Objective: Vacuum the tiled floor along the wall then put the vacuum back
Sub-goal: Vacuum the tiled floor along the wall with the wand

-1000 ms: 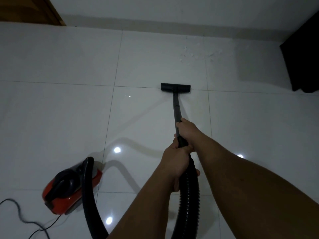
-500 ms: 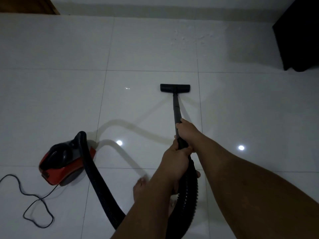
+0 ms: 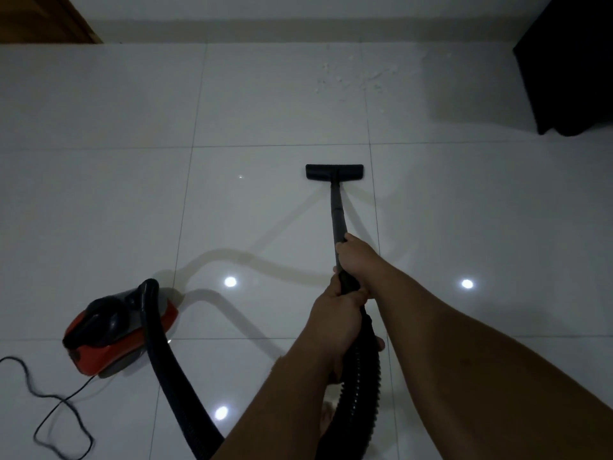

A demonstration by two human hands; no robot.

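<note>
Presently I hold the black vacuum wand (image 3: 337,214) with both hands: right hand (image 3: 356,252) clenched round it ahead, left hand (image 3: 336,315) clenched where the ribbed black hose (image 3: 360,386) joins. The black floor nozzle (image 3: 334,172) sits flat on the glossy white tiled floor (image 3: 265,104), well ahead of my fingers. I judge the job unfinished: pale crumbs (image 3: 356,78) remain beyond it, near the wall (image 3: 298,21). Open tiles ahead; a dark furnishing (image 3: 570,68) bounds the far right. The red-and-black canister (image 3: 114,330) and loose cord (image 3: 49,413) lie behind-left.
</note>
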